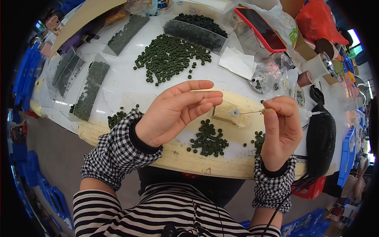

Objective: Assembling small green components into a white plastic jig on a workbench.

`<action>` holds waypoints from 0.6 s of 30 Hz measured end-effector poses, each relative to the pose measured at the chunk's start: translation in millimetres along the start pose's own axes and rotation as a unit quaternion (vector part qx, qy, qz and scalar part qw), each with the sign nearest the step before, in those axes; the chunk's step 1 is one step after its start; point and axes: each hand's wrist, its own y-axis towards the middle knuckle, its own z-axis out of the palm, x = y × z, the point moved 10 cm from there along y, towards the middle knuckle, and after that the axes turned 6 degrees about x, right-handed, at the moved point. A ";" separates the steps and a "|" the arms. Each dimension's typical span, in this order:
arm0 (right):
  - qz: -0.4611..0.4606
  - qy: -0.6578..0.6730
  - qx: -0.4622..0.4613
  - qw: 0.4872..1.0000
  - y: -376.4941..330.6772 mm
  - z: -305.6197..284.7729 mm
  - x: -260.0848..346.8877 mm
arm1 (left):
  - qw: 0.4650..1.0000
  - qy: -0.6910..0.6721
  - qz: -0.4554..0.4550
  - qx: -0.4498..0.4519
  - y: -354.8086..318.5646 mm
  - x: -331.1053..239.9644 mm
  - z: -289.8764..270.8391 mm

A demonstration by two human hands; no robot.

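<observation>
My right hand [281,122] pinches a thin needle-like metal rod [250,112] between thumb and forefinger. The rod points left, its tip by a small whitish tube [236,112] at a yellow-wrapped block [226,111]. My left hand [179,108] is beside that block's left side, fingers stretched and nothing visible in them. Small dark green round pieces lie in a pile [208,140] just in front of the block. More are in a smaller pile [258,141] by my right wrist and another [117,118] by my left cuff.
A large heap of green pieces [169,55] lies farther back, before a clear bin [195,33] of them. Other clear bins [90,91] stand left. At the right are a red-cased phone [262,31], white paper [237,62], plastic bags [272,77] and a black pouch [321,138].
</observation>
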 end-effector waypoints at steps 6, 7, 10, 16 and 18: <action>-0.002 0.005 0.003 1.000 0.2 0.8 -0.7 | 0.991 -0.019 -0.014 0.135 2.7 6.3 -10.5; -0.001 0.005 0.002 1.000 0.4 1.2 -0.6 | 0.982 -0.030 -0.006 0.186 1.0 3.8 -0.2; 0.001 0.004 0.001 1.000 0.5 1.0 -1.4 | 0.998 0.017 -0.001 0.062 2.0 4.0 -5.7; 0.000 0.002 -0.001 1.000 0.1 -0.3 -1.8 | 0.997 0.028 -0.006 0.070 0.4 2.7 10.3; 0.000 0.000 -0.005 1.000 -0.2 -1.5 -1.9 | 0.997 0.026 -0.006 0.078 -0.1 2.7 10.7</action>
